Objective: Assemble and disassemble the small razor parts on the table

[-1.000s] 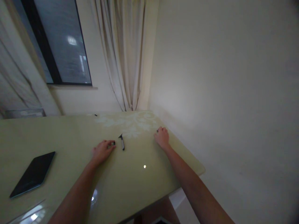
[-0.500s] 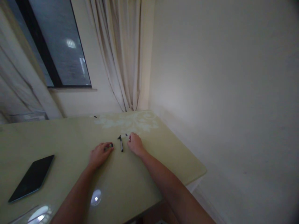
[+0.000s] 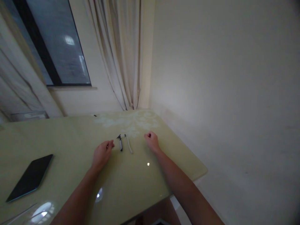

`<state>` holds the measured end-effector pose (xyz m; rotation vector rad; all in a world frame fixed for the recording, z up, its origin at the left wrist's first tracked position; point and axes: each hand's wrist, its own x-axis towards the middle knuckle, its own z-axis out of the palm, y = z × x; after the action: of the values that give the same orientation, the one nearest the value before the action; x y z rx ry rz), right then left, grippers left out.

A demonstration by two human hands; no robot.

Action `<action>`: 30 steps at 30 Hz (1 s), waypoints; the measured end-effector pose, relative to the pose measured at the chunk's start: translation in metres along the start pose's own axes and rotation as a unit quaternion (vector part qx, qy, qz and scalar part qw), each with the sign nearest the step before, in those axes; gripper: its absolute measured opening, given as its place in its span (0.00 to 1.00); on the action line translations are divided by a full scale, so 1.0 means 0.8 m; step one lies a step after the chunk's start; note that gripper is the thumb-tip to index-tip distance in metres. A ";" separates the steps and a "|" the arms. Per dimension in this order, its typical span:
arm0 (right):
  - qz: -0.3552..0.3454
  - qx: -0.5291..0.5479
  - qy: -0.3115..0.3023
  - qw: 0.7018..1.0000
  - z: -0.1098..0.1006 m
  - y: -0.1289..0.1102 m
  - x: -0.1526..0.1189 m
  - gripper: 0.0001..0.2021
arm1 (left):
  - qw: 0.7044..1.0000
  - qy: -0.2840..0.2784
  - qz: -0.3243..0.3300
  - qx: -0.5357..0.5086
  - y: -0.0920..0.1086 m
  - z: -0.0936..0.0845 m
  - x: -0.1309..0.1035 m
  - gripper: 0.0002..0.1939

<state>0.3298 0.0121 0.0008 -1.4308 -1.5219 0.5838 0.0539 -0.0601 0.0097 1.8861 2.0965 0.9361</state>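
My left hand (image 3: 102, 153) rests on the pale green tabletop with its fingers pinched together; whatever they hold is too small to make out. Just right of it lies a small black-and-grey tool-like piece (image 3: 120, 143) with a wider dark top. Beside that piece is a thin, curved whitish strip (image 3: 129, 144) with a dark upper end. My right hand (image 3: 152, 141) is farther right, apart from both pieces, its fingers curled closed. What it holds, if anything, is hidden.
A dark tablet (image 3: 30, 178) lies at the left of the table (image 3: 70, 140). One tiny black piece (image 3: 95, 115) sits near the back edge. Behind are curtains (image 3: 122, 56) and a window; a wall (image 3: 211, 93) borders the right.
My right hand has moved right, away from the small pieces, uncovering the whitish strip. The fingers of my left hand have closed further, and the dark item at their tips no longer shows clearly.
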 end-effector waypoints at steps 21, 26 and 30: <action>0.047 0.414 -0.219 0.883 0.049 -0.053 -0.052 0.26 | 0.973 -0.070 0.202 -0.080 0.068 0.023 -0.043 0.23; 0.068 0.454 -0.324 0.828 0.036 -0.055 -0.056 0.19 | 0.961 -0.040 0.055 -0.267 0.052 0.013 -0.028 0.29; 0.092 0.429 -0.458 0.773 0.033 -0.057 -0.062 0.18 | 0.922 -0.119 0.023 -0.368 0.040 0.004 -0.024 0.38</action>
<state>0.2790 -0.0375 0.0121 -0.5255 -1.4252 2.0123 0.0855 -0.0771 0.0195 1.5404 1.2918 1.2084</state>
